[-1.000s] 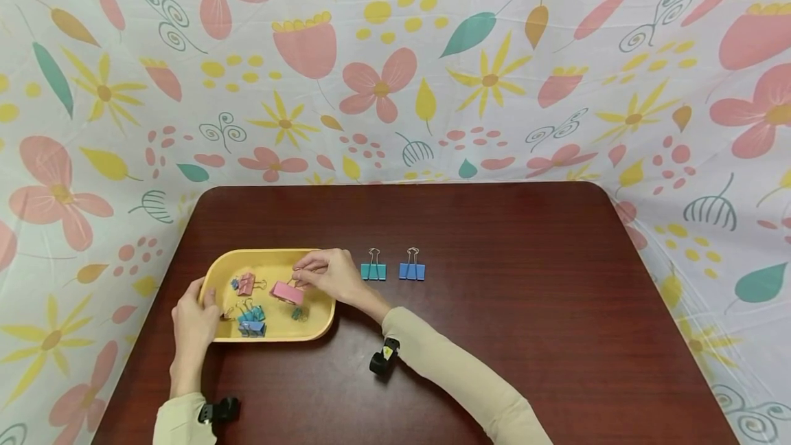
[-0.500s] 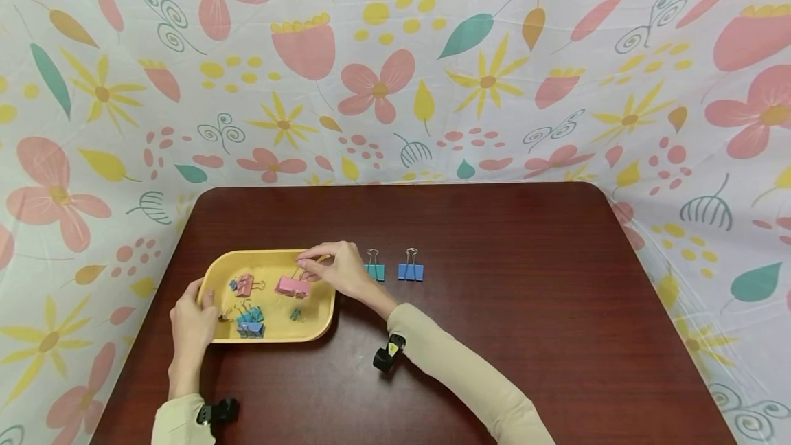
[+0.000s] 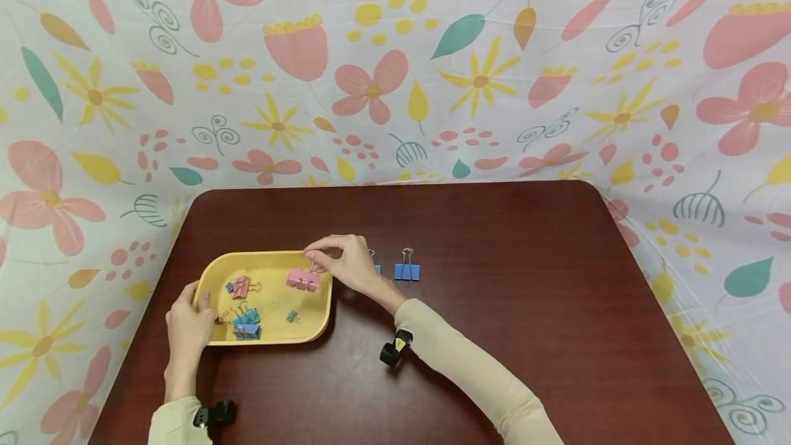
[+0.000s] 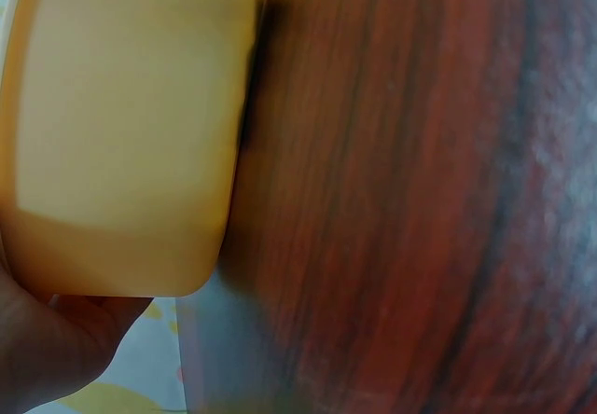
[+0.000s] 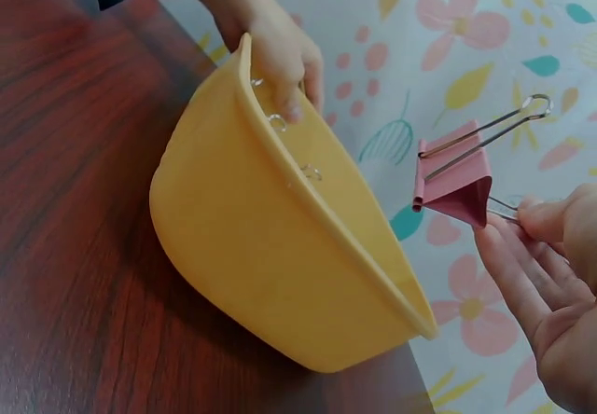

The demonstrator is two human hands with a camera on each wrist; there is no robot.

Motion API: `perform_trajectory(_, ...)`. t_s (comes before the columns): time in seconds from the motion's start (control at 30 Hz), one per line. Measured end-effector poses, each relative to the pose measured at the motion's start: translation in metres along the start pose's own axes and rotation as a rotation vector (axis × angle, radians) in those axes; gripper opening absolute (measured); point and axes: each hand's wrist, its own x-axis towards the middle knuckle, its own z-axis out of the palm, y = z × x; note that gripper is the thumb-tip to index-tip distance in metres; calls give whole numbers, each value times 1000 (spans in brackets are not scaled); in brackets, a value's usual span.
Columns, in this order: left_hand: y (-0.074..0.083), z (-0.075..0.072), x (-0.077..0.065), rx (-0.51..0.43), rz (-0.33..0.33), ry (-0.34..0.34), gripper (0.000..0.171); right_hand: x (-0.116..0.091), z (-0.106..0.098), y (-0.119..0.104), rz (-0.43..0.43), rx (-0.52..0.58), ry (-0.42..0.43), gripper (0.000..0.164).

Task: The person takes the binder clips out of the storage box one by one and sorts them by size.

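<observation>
My right hand (image 3: 352,263) pinches a pink binder clip (image 3: 303,280) by a wire handle, above the right end of a yellow plastic tray (image 3: 266,263). In the right wrist view the pink clip hangs clear of the tray, its other wire handle sticking out. At the tray's left end, my left hand (image 3: 188,325) grips the rim, thumb over the inside. Within the tray lie a second pink clip (image 3: 241,287), a teal clip (image 3: 247,316), a blue clip (image 3: 247,332), a small teal clip (image 3: 292,316) and other tiny clips. The left wrist view shows just the tray's outer wall (image 4: 131,134).
Right of the tray, a blue binder clip (image 3: 407,272) lies on the dark red-brown table (image 3: 525,307) with its handle pointing away. Beside it a teal clip (image 3: 378,268) is mostly hidden behind my right hand. A flowered cloth (image 3: 371,88) hangs behind the table.
My right hand has lifted the pink binder clip up and to the right from the tray's inside. My left hand keeps its grip on the tray. The head view has shifted slightly.
</observation>
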Motion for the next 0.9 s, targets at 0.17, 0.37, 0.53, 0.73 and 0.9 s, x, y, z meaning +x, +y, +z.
perform_trajectory(0.17,-2,0,0,1,4,5,39,0,-6,1,21,-45,14,9)
perform_trajectory(0.37,-2,0,0,6,6,3,39,-1,-17,-1,17,-106,12,8)
perform_trajectory(0.53,-1,0,0,13,16,9,39,-3,-25,-2,39,-91,1,11)
perform_trajectory(0.73,0,0,-1,10,16,25,37,-3,-36,-4,45,-101,6,13)
perform_trajectory(0.9,0,0,-1,3,16,17,38,-2,-49,-7,36,-160,26,10)
